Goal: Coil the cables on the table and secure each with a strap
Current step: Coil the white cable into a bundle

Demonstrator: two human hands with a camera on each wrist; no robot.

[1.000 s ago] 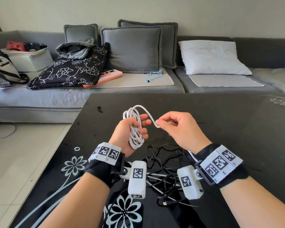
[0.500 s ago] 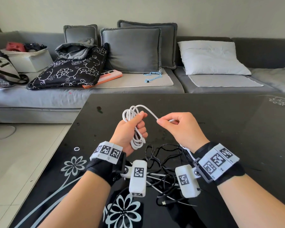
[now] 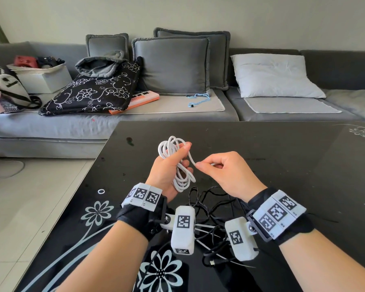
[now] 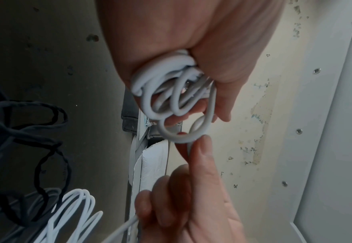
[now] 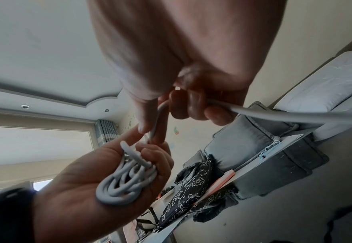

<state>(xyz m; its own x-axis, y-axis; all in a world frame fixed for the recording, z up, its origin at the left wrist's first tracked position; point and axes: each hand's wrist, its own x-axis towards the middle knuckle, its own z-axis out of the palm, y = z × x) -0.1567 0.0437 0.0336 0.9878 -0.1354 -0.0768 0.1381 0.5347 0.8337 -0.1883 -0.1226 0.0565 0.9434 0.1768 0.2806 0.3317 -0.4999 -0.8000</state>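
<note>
Glossy black table (image 3: 282,165) with white flower print — tangled black cables (image 3: 211,199), small white ring (image 3: 101,191)

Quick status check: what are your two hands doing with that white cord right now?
Left hand grips white cable coil. Right hand pinches its loose strand, feeding it in. No strap on yet. Black cables tangled on table below.

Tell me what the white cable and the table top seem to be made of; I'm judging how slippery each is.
White cable: looks like smooth matte plastic or rubbery sheathing, bending into soft loops without kinks. Table top: probably glossy black glass, mirroring light, with white flowers printed on it.
</note>
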